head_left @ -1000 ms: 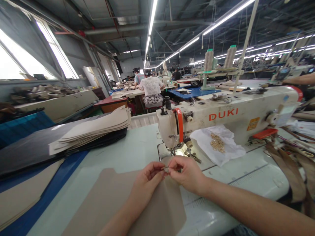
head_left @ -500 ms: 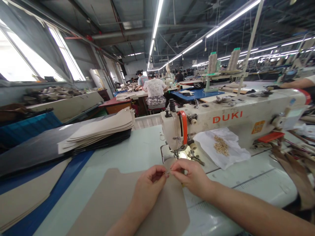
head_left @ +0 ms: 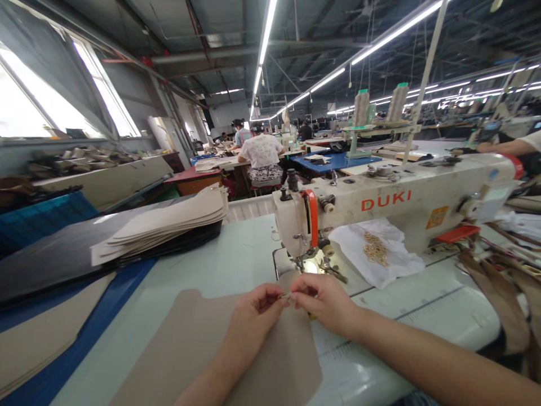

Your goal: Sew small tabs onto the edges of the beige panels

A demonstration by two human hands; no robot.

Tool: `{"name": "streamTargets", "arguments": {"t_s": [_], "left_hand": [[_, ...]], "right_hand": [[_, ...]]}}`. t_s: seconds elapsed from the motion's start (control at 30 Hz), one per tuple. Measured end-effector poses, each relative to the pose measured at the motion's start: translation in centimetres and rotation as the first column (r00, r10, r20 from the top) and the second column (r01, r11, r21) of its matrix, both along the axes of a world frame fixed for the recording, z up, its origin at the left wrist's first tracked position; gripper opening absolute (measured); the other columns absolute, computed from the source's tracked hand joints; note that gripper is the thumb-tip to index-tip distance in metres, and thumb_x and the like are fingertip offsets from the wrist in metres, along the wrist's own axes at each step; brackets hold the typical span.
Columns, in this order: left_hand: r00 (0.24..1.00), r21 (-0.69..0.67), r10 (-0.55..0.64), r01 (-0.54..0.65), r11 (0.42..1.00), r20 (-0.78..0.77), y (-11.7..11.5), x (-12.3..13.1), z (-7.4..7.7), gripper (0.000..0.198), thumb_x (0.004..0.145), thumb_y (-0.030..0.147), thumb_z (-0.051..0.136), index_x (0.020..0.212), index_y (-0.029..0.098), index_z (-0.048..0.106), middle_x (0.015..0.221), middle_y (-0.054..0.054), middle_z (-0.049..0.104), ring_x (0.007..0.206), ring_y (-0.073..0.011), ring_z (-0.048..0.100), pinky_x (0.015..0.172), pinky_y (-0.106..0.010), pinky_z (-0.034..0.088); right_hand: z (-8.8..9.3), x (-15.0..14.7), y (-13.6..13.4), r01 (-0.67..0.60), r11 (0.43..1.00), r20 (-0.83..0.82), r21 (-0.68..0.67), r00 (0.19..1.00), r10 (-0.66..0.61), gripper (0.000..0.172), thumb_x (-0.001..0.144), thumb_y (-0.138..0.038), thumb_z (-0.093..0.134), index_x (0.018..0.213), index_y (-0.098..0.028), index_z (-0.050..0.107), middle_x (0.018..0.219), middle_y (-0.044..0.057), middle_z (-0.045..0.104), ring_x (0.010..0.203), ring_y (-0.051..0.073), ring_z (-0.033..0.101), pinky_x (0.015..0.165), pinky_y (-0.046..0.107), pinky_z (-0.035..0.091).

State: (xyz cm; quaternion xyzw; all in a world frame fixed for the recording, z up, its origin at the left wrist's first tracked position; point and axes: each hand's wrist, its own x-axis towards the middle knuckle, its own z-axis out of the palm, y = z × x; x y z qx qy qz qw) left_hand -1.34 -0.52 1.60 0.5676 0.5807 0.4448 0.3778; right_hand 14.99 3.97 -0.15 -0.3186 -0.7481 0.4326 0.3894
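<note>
My left hand (head_left: pixel 258 316) and my right hand (head_left: pixel 323 299) meet fingertip to fingertip just in front of the sewing machine's needle area. Between them, both pinch a small, thin item (head_left: pixel 286 295), too small to make out clearly. Below the hands a large grey-beige panel (head_left: pixel 190 344) lies flat on the pale green table (head_left: pixel 236 254), its tip reaching toward the presser foot. The white sewing machine (head_left: pixel 384 197) marked DUKI stands behind my right hand. Several small gold-coloured rings (head_left: pixel 375 249) rest on a white plastic sheet (head_left: pixel 350 239) beside the needle.
A stack of beige panels (head_left: pixel 169 223) lies at the left, with more panels (head_left: pixel 54 332) nearer me. Brown straps (head_left: pixel 499 299) hang at the right edge. Thread cones (head_left: pixel 361 108) stand behind the machine. A person (head_left: pixel 261 152) sits further ahead; another person's arm shows at far right.
The view has shifted slightly, so the scene sits a little further left. Both hands keep their pinch, with the small item turned slightly between the fingertips.
</note>
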Motion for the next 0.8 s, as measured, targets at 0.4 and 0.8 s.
{"name": "streamTargets", "arguments": {"t_s": [0.4, 0.8], "left_hand": [[0.997, -0.067, -0.017, 0.012, 0.998, -0.072, 0.3, -0.3, -0.6, 0.022, 0.065, 0.037, 0.067, 0.075, 0.018, 0.071, 0.07, -0.002, 0.072, 0.066, -0.0175, 0.062, 0.062, -0.025, 0.045], [0.818, 0.173, -0.038, 0.166, 0.971, -0.575, 0.3, -0.4, -0.4, 0.034, 0.078, 0.028, 0.053, 0.108, 0.02, 0.065, 0.112, -0.008, 0.068, 0.101, -0.0251, 0.063, 0.092, -0.041, 0.047]], "right_hand": [[0.8, 0.8, 0.1, -0.028, 0.997, 0.091, 0.075, 0.996, 0.022, 0.007, 0.074, -0.011, 0.056, 0.07, -0.016, 0.059, 0.06, -0.004, 0.055, 0.056, 0.008, 0.047, 0.052, 0.017, 0.034], [1.1, 4.4, -0.9, 0.048, 0.953, 0.17, -0.298, 0.985, 0.004, 0.015, 0.069, -0.004, 0.053, 0.061, -0.017, 0.056, 0.047, -0.007, 0.051, 0.043, 0.007, 0.048, 0.043, 0.016, 0.034]]}}
